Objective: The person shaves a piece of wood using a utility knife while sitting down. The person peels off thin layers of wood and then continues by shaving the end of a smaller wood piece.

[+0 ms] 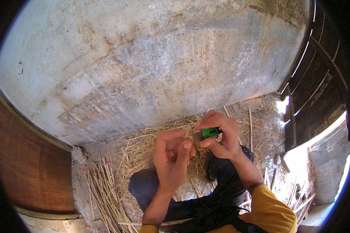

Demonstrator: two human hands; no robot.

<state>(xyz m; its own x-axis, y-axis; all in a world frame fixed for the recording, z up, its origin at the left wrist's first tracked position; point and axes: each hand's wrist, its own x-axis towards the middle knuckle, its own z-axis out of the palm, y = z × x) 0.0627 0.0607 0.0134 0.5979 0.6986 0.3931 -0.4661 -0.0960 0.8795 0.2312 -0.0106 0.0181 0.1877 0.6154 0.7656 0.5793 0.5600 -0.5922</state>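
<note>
- Brown wooden panel point(31, 155): its right edge stands well left of the green tool point(210, 133).
- Bundle of sticks point(105, 190): left of and nearer the body than the tool.
- Stained wall point(163, 70): beyond the tool, open room between.
- Left hand point(170, 155): just left of the tool, fingers pinching a pale strip point(188, 132).
- Right hand point(223, 136): fingers narrowed around the tool, whose dark edge faces the strip; contact unclear.
- Slatted boards point(319, 77): well right.
</note>
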